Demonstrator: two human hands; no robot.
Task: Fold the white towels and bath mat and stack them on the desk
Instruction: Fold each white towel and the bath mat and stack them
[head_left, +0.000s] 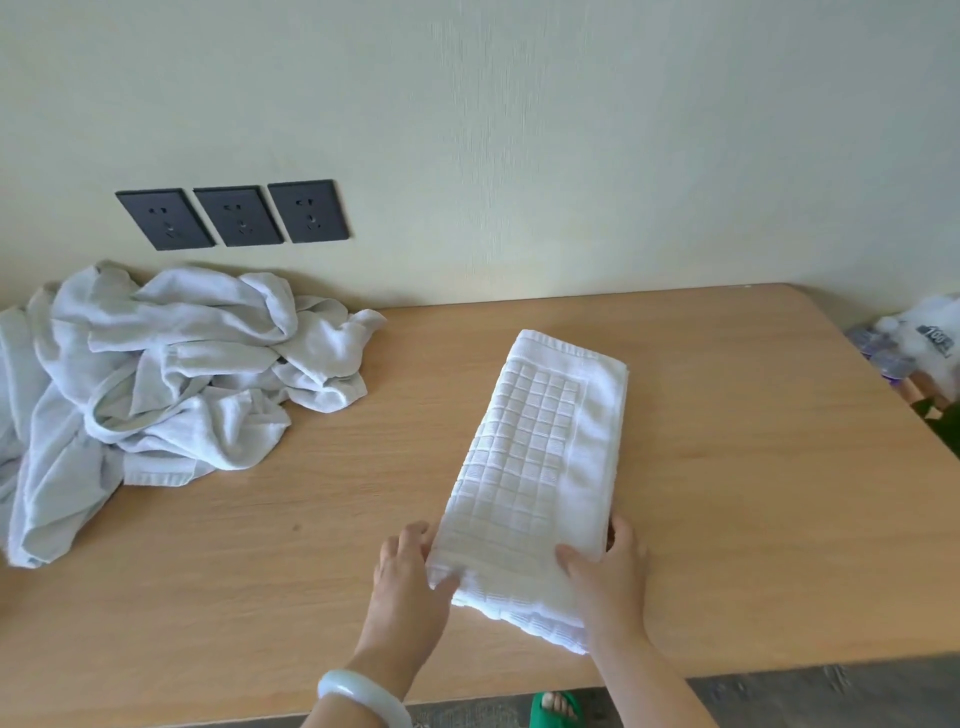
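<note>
two hands grip the near end of the folded bath mat (540, 467). your left hand (408, 569) lays its thumb on the top layer, fingers curled at the mat's 9 o'clock edge. your right hand (610, 564) has its thumb on top and its fingers wrapped round the 3 o'clock edge. the cloth hides how far the fingertips reach under the layers.

the mat lies as a long strip on the table (753, 519), right of centre. it runs from you at 6 o'clock toward 12, waffle squares up, and its near corner shows several stacked layers.

at 9 to 10 o'clock the unfolded towels (156, 384) sit in a crumpled heap by the wall, well apart from the mat. the frame's left edge cuts the heap, and you cannot count the pieces in it.

at 3 o'clock, past the table's edge, a clear plastic wrap (919, 338) is half cut off and blurred. it seems to hold small bottles, but its print is hard to read.

above the heap three dark sockets (234, 215) sit in a row on the wall. a pale bracelet (358, 693) rings your left wrist. at 6 o'clock, below the table edge, a green slipper (556, 709) shows, partly cropped.
</note>
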